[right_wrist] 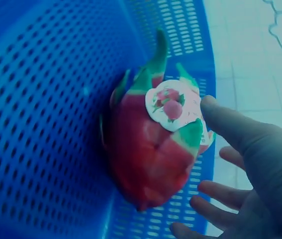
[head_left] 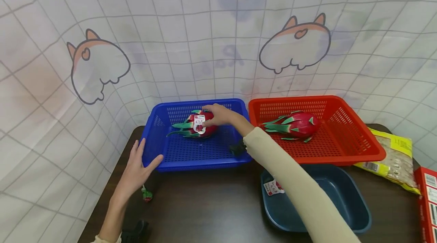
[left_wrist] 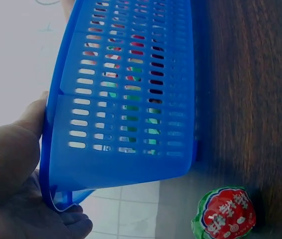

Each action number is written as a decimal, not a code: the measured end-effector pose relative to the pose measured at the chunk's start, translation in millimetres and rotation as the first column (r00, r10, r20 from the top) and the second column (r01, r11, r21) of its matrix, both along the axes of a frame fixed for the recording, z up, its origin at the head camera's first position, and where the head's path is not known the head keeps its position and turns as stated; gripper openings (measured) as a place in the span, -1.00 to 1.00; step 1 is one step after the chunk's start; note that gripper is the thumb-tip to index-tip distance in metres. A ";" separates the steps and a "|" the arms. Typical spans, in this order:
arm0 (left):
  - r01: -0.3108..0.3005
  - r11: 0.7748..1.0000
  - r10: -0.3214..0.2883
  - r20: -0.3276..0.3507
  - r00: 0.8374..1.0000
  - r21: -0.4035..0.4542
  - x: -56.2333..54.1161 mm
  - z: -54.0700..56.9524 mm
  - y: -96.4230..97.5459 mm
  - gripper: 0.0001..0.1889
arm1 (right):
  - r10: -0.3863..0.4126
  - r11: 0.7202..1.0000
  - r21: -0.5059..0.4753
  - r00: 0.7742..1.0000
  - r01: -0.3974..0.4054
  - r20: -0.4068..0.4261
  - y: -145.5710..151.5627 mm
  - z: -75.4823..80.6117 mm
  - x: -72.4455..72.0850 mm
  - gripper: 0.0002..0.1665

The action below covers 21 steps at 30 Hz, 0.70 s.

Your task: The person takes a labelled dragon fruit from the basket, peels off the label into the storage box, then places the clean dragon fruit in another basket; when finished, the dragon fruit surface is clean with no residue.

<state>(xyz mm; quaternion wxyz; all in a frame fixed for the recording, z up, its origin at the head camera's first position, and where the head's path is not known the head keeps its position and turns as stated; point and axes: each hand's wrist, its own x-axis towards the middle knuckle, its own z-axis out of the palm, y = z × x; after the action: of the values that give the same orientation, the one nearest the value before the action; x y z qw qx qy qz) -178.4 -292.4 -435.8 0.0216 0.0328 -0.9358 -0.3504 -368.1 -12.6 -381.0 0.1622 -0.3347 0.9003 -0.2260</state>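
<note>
Tabletop (head_left: 211,201) | left hand (head_left: 134,169) at blue basket (head_left: 205,166) | right hand (head_left: 221,115) at labelled dragon fruit (right_wrist: 143,154) | both: fingers apart | uneven push could roll fruit

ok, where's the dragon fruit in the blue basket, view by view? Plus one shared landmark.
Head: dragon fruit left of centre, at the right hand.
Left wrist: upper middle, only red and green bits through the basket's slots.
Right wrist: centre, sticker showing.
Shared landmark: blue basket.
</note>
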 end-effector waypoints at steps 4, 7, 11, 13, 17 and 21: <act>-0.007 1.000 0.007 0.015 1.000 0.013 -1.0 -0.8 -2.4 0.05 | -0.022 0.997 -0.073 0.998 0.027 0.062 -7.6 -7.9 -5.5 -0.14; -0.007 1.000 0.007 0.012 1.000 0.015 -1.6 -1.9 -3.3 0.05 | -0.035 0.993 -0.106 0.996 0.044 0.084 -10.5 -12.9 -7.8 -0.15; -0.008 1.000 0.008 0.011 1.000 0.020 -1.7 -1.8 -2.7 0.05 | -0.041 0.990 -0.128 0.995 0.052 0.088 -10.3 -17.3 -9.0 -0.15; -0.011 1.000 0.011 0.016 1.000 0.022 -1.3 -1.4 -2.6 0.06 | -0.043 0.989 -0.138 0.995 0.056 0.092 -10.3 -18.9 -9.0 -0.14; -0.018 1.000 0.018 0.021 1.000 0.017 -1.1 -1.5 -2.7 0.06 | -0.056 0.985 -0.157 0.993 0.072 0.102 -10.9 -21.2 -9.3 -0.13; -0.020 1.000 0.020 0.019 1.000 0.010 -1.8 -1.9 -2.4 0.06 | -0.080 0.983 -0.157 0.990 0.098 0.115 -11.0 -22.6 -9.2 -0.13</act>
<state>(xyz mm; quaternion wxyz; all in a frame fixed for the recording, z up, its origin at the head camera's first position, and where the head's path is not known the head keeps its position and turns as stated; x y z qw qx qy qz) -180.2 -294.8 -437.7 0.0163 0.0455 -0.9337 -0.3547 -377.3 -23.6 -403.6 0.1728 -0.2935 0.8829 -0.3232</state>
